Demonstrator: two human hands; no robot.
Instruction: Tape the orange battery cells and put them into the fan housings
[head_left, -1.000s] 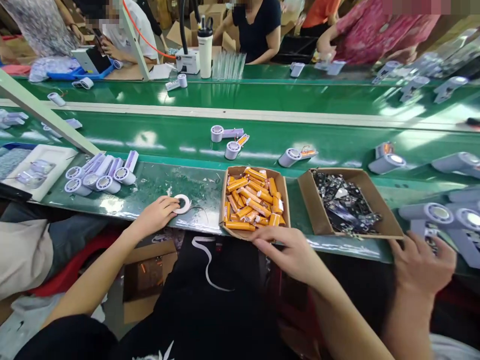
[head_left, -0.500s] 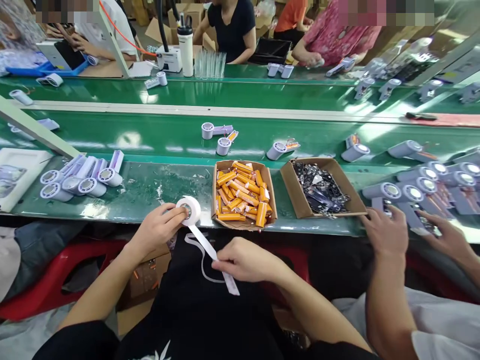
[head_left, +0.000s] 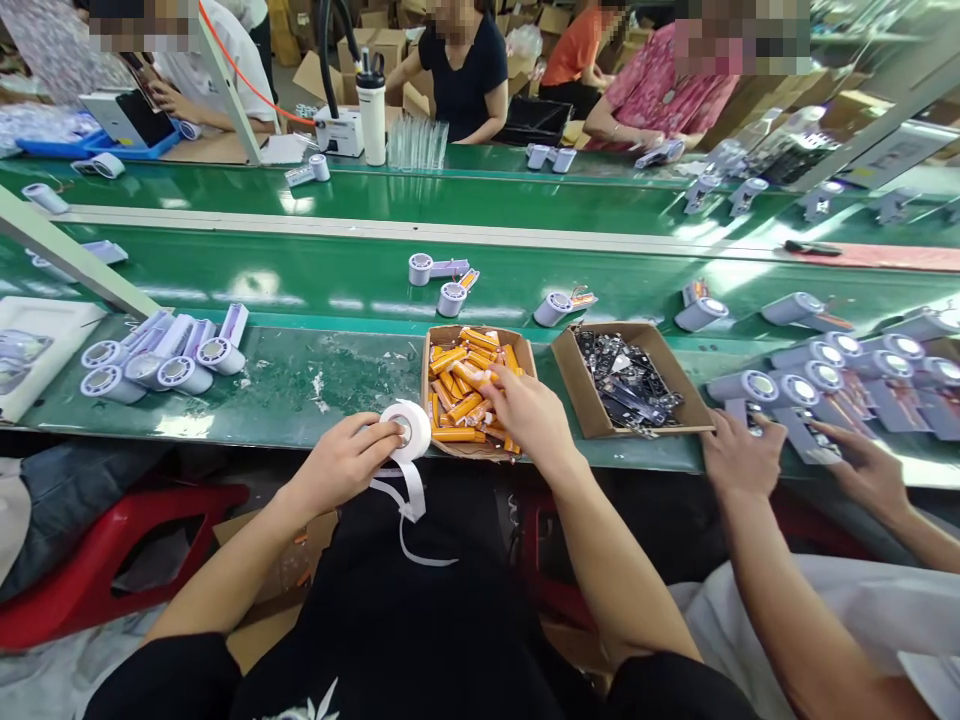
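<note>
Just left of the box of orange batteries (head_left: 472, 452), at the front edge of the desk (head_left: 345, 370), your left hand (head_left: 352, 455) is closed on a roll of white tape (head_left: 421, 432). A loose length of tape (head_left: 415, 492) hangs under the roll, so this part seems done. It is bent, and nothing is stuck on it that I can see. Your two hands are apart: the right hand (head_left: 534, 408) is over the right half of the box, with its fingertips among the orange batteries (head_left: 448, 361). I cannot tell if it pinches one or only touches it.

So the picking looks unfinished, as no battery is out of the box in your hands. Many others lie there loose, so much seems left.

On the conveyor belt behind the box, one fan body (head_left: 452, 298) shows an orange piece in its handle, and another (head_left: 553, 308), behind and to the right, also shows some orange. These look further along. Well to the left of the box, a group of fan bodies (head_left: 186, 374) shows no orange in the handles, as far as I can see. Just right of the box stands a carton of black parts (head_left: 570, 385), which neither of your hands touches.
</note>
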